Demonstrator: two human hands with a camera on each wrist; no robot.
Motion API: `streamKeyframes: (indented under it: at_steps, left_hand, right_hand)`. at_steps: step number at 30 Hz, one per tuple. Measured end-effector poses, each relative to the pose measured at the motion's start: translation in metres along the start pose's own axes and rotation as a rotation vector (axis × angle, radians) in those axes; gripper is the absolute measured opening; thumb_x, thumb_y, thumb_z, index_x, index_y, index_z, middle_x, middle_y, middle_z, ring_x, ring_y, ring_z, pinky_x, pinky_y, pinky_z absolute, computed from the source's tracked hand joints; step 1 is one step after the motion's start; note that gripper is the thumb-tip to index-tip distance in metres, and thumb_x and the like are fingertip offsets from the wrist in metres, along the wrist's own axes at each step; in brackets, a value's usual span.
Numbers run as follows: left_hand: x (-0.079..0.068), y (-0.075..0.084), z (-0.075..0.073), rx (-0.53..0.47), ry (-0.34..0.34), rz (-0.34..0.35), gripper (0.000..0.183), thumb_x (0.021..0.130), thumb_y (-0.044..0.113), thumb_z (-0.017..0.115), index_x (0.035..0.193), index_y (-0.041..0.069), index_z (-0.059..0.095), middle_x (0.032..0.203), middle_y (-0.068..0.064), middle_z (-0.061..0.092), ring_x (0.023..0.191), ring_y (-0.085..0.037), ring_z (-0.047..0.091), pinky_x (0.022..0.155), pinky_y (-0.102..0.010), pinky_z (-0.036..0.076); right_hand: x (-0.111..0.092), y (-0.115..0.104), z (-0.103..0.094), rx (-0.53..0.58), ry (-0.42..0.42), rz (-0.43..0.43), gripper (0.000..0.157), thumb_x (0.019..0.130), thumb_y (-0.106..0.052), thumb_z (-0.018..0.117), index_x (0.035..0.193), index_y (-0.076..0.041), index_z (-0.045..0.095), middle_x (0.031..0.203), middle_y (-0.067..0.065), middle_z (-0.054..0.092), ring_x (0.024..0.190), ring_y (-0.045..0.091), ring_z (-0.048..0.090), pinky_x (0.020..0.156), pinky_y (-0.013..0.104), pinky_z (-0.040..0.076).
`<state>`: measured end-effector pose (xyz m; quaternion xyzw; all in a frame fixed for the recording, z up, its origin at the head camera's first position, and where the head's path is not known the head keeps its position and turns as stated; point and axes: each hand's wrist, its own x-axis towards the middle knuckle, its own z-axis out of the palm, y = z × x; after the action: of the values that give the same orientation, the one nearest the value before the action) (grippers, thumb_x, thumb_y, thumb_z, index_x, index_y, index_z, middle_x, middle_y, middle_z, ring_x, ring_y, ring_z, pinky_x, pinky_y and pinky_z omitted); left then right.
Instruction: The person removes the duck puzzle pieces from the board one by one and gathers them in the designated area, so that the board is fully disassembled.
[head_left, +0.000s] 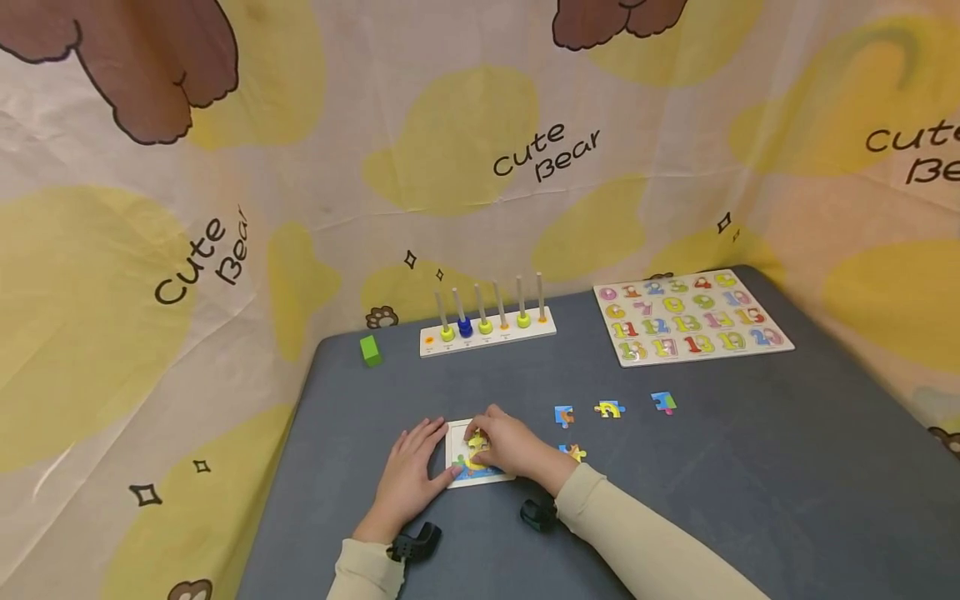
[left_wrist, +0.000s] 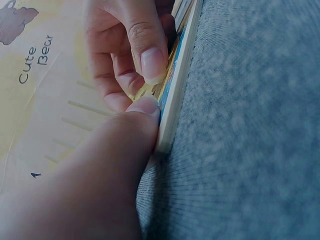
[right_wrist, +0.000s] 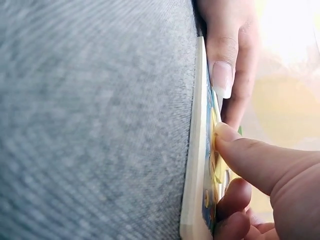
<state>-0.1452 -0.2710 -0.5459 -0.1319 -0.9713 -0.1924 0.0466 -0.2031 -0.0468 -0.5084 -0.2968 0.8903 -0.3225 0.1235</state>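
A small white-framed jigsaw puzzle board [head_left: 457,432] lies on the table, with blue and yellow pieces in its lower part. My left hand [head_left: 411,471] rests along its left side, fingers extended and thumb on the lower left corner. Over the board, my right hand [head_left: 512,446] pinches a yellow puzzle piece [head_left: 477,442] between thumb and fingers. In the left wrist view, my right fingers [left_wrist: 152,62] bend round the piece close above the board, right by the left thumb [left_wrist: 142,107]. The board's pale edge [right_wrist: 192,190] shows in the right wrist view.
Several loose puzzle pieces [head_left: 610,409] lie right of the board, one [head_left: 573,452] close to the right wrist. Farther back stand a green block [head_left: 371,351] and a peg counting stand [head_left: 491,335] with rings. A number board [head_left: 693,318] lies at the back right, near the printed curtain [head_left: 465,150].
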Motion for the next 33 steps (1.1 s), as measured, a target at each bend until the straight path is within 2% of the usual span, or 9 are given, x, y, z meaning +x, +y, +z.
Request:
streamKeyframes:
  at_steps: [5,11,15,19,22,26,33]
  left_hand:
    - [0.001,0.001,-0.001,0.011,-0.006,-0.006,0.077,0.093,0.050,0.077,0.155,0.012,0.052,0.161,-0.007,0.047,0.153,-0.031,0.035,0.125,-0.059,0.020]
    - [0.002,0.002,-0.001,0.006,-0.002,-0.002,0.076,0.093,0.049,0.077,0.155,0.011,0.053,0.161,-0.008,0.047,0.152,-0.032,0.035,0.125,-0.059,0.020]
    - [0.000,0.001,0.002,0.009,0.015,0.011,0.077,0.092,0.048,0.078,0.154,0.010,0.053,0.160,-0.008,0.048,0.152,-0.033,0.036,0.124,-0.060,0.022]
    - [-0.001,0.000,0.004,0.013,0.044,0.033,0.076,0.092,0.047,0.079,0.153,0.009,0.054,0.158,-0.010,0.050,0.150,-0.035,0.038,0.122,-0.063,0.025]
    - [-0.001,0.000,0.004,0.012,0.049,0.029,0.077,0.091,0.046,0.080,0.153,0.009,0.054,0.158,-0.011,0.050,0.150,-0.036,0.038,0.122,-0.063,0.024]
    - [0.000,0.000,0.003,0.016,0.035,0.013,0.078,0.092,0.047,0.079,0.154,0.009,0.052,0.159,-0.011,0.049,0.151,-0.035,0.037,0.123,-0.062,0.023]
    - [0.000,-0.001,0.001,0.015,0.016,0.012,0.079,0.092,0.050,0.078,0.155,0.010,0.052,0.160,-0.010,0.048,0.151,-0.034,0.036,0.124,-0.060,0.022]
  right_hand:
    - [0.001,0.001,0.000,0.030,-0.002,0.010,0.027,0.091,-0.018,0.085,0.108,-0.022,0.064,0.095,-0.004,0.054,0.082,0.012,0.053,0.074,0.030,0.049]
    - [-0.001,0.003,-0.005,0.191,-0.021,0.012,0.018,0.098,-0.013,0.077,0.103,-0.017,0.060,0.088,-0.004,0.056,0.078,0.014,0.053,0.071,0.032,0.047]
    - [-0.005,0.008,-0.008,0.264,-0.003,-0.003,0.011,0.100,-0.010,0.072,0.106,-0.014,0.064,0.087,-0.002,0.055,0.075,0.015,0.050,0.068,0.030,0.045]
    - [-0.010,0.011,-0.014,0.343,0.052,-0.001,0.009,0.103,-0.010,0.069,0.112,-0.009,0.069,0.089,-0.002,0.057,0.073,0.016,0.049,0.065,0.027,0.044]
    - [-0.018,0.011,-0.025,0.380,0.079,-0.001,0.014,0.103,-0.012,0.068,0.115,-0.006,0.072,0.087,-0.001,0.057,0.074,0.017,0.049,0.064,0.026,0.042]
    - [-0.036,0.016,-0.050,0.353,0.109,0.006,0.016,0.100,-0.012,0.072,0.115,-0.007,0.075,0.087,-0.001,0.058,0.077,0.017,0.052,0.064,0.026,0.043]
    - [-0.082,0.053,-0.097,0.252,0.253,0.042,0.023,0.088,-0.006,0.085,0.104,-0.009,0.069,0.084,-0.001,0.060,0.071,0.016,0.056,0.058,0.027,0.050]
